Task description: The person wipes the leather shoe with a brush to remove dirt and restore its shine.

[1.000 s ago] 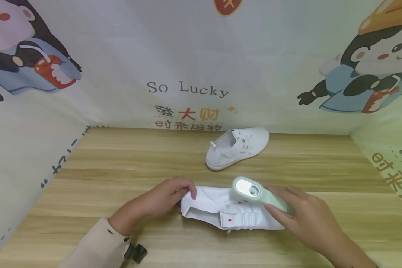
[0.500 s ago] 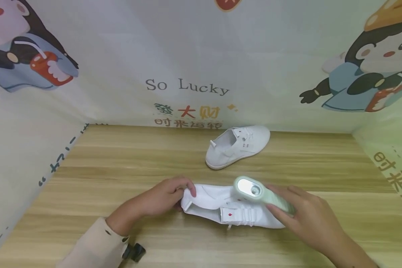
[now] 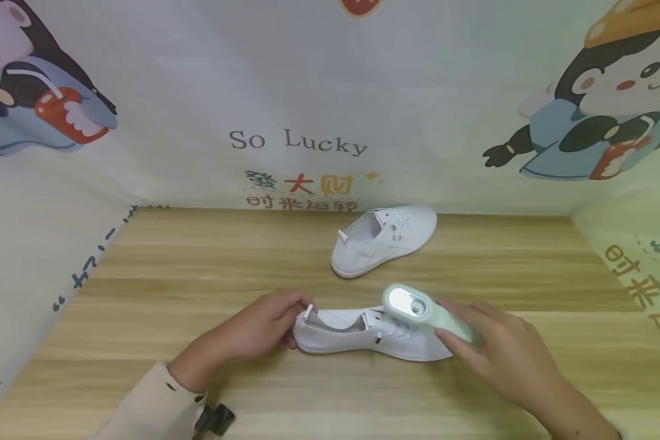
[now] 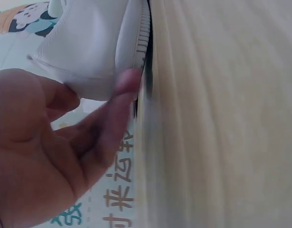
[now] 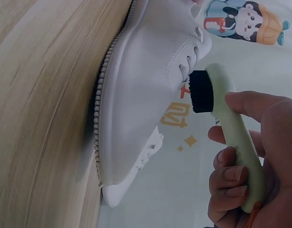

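Note:
A white lace-up shoe stands upright on the wooden tabletop, its toe pointing right. My left hand grips its heel; in the left wrist view, thumb and fingertips pinch the back of the shoe near the sole. My right hand holds a pale green shoe brush by the handle, above the toe and laces. Its black bristles show in the right wrist view, facing the shoe's upper with a gap between them. The brush head hides part of the toe in the head view.
A second white shoe sits farther back, close to the printed backdrop. Backdrop walls also close off the left and right sides of the wooden tabletop. A black wrist device is by the left sleeve.
The shoe has turned from tilted, with its opening toward me, to upright on its sole. My left hand kept its hold on the heel. The brush stays nearly in place.

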The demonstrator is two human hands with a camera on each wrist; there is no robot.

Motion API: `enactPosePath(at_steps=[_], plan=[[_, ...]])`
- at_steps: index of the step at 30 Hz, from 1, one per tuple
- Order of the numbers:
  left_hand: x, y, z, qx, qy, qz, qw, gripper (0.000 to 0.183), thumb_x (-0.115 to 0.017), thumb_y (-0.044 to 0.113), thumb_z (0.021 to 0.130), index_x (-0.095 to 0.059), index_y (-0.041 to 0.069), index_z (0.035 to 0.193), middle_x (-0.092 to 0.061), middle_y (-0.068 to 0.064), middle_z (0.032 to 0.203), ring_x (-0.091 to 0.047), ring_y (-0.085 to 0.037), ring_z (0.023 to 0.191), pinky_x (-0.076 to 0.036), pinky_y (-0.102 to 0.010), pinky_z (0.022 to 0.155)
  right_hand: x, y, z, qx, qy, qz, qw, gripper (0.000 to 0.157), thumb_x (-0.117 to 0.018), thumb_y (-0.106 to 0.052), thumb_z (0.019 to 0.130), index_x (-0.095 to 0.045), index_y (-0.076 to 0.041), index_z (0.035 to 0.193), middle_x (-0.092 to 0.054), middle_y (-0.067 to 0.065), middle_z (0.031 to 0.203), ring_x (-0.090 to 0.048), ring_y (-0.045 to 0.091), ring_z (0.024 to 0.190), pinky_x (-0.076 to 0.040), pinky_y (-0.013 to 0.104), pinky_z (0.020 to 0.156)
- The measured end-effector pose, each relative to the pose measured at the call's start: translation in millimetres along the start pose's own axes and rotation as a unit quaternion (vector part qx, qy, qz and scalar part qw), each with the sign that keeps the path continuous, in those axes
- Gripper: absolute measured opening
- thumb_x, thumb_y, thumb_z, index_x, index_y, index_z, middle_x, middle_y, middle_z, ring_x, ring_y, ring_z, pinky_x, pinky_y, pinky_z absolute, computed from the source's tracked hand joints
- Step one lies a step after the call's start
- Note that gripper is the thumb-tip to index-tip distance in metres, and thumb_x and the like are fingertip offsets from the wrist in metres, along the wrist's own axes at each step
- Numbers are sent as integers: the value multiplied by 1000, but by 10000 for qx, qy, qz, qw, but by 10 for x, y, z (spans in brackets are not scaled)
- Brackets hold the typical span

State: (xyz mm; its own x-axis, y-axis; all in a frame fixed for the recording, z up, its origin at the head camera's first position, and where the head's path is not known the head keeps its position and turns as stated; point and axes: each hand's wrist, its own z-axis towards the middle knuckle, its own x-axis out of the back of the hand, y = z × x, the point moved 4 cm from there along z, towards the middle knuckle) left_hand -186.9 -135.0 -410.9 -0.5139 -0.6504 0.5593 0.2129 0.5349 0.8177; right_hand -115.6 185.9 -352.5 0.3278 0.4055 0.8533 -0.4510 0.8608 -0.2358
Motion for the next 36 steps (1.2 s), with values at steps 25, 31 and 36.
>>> enactPosePath(at_steps=[25, 31, 36], plan=[[114, 377, -174, -1255, 784, 3242, 9343, 28, -79, 38, 84, -56, 24, 78, -54, 14, 78, -46, -5, 67, -41, -24, 60, 28, 329, 50, -1045, -444, 443, 9926, 39, -63, -9, 96, -52, 1, 132, -70, 22, 95, -54, 16, 62, -41, 27, 51], [307, 312, -229, -632, 730, 3531, 9306, 37, -83, 44, 78, -53, 24, 70, -49, 14, 74, -42, -5, 61, -35, -22, 53, -79, 547, 42, -1330, -999, 583, 9844, 42, -58, -7, 98, -49, 4, 137, -64, 27, 112, -58, 26, 78, -48, 37, 61], [491, 132, -399, -305, 837, 3519, 9318, 39, -84, 44, 76, -52, 23, 69, -49, 13, 72, -41, -5, 60, -35, -23, 54, -216, 638, 19, -1196, -1456, 626, 9801, 42, -60, -5, 96, -50, 3, 136, -64, 21, 100, -52, 19, 71, -44, 29, 57]])
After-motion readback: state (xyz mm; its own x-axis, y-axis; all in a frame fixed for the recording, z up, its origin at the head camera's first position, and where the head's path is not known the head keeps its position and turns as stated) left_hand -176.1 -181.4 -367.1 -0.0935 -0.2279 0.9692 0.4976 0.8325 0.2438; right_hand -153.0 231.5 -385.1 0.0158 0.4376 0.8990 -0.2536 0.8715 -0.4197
